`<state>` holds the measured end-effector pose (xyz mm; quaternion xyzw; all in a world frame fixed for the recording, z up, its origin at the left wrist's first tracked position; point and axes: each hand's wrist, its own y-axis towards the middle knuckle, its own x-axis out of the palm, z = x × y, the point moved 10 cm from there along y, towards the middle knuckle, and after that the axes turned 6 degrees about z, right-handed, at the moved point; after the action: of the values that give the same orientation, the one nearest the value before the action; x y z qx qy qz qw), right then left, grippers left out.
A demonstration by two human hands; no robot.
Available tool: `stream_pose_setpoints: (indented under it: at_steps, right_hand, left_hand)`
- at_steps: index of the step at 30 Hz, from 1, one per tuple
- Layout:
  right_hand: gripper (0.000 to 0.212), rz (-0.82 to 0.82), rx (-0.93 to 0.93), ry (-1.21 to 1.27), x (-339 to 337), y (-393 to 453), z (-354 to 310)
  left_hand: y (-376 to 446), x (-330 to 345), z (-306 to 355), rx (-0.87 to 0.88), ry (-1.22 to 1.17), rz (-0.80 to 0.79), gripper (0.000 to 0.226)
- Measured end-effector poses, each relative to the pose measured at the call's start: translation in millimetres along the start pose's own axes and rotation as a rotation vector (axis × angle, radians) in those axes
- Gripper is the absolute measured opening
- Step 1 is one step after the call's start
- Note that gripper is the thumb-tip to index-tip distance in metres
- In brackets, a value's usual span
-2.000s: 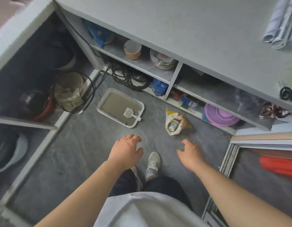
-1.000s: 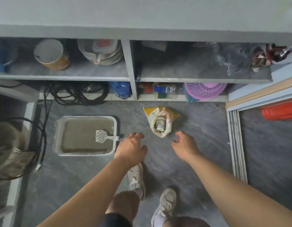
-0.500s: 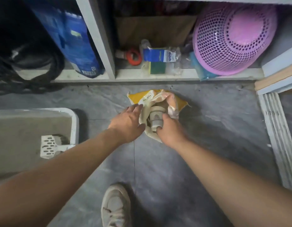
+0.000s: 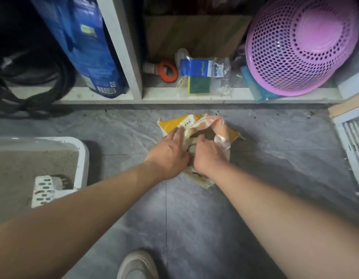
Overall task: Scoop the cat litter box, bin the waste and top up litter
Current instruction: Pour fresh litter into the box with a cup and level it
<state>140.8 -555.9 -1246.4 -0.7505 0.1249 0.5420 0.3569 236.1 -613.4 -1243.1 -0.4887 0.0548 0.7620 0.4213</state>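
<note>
Left hand (image 4: 170, 156) lies flat on the crumpled yellow-and-white plastic litter bag (image 4: 219, 125); right hand (image 4: 208, 156) seemingly grips its cap; likely opening it, though scooping the white plastic litter tray (image 4: 82, 158) awaits.

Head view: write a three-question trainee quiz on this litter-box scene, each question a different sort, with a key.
1. True or false: the scoop lies inside the litter box.
2. Both hands are on which item? A) pink basket B) yellow bag C) blue bag
3. Fill in: the sponge sits on the bottom ____, left of the basket.

Key
1. True
2. B: the left hand and right hand are both on it.
3. shelf
</note>
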Motion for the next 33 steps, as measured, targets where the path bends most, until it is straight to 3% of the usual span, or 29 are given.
stream_pose_setpoints:
  at_steps: [10,21,25,30,33]
  right_hand:
    - [0.059,0.285,-0.018,0.289,5,-26,16]
    - [0.052,0.456,-0.097,0.431,-1,-56,22]
    - [0.063,0.492,-0.097,0.462,-2,-59,23]
    - [0.091,0.479,-0.071,0.526,-4,-67,31]
    - [0.09,0.492,-0.07,0.541,1,-68,35]
  left_hand:
    - [-3,5,-4,0.03,0.006,0.001,0.075]
    - [-5,9,-1,0.03,0.009,-0.03,0.078]
    - [-4,9,-2,0.022,-0.01,-0.024,0.077]
    - [-5,10,-2,0.01,0.009,-0.037,0.078]
    - [-4,10,-2,0.009,0.018,-0.037,0.078]
